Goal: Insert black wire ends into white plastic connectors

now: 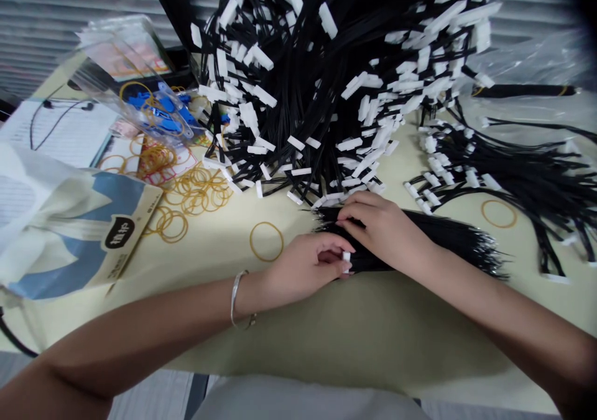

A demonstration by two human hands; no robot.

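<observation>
My left hand [308,266] pinches a small white plug connector [346,259] between thumb and fingers, at the near left side of a bundle of loose black wires [454,241]. Over that bundle, my right hand [380,224] is closed, with thumb and fingertips together near the wires' left ends. Whatever lies between those fingertips is too small to make out. The bundle runs left to right on the table, its bare ends fanned out on the right. A single yellow rubber band [266,241] lies left of my left hand.
Behind the hands rises a large heap of black cables with white connectors [303,96]. More such cables [522,165] lie at right, near another rubber band [499,213]. At left are piled rubber bands [198,190], a clear box with blue pieces [163,112] and a blue-and-white packet [116,221].
</observation>
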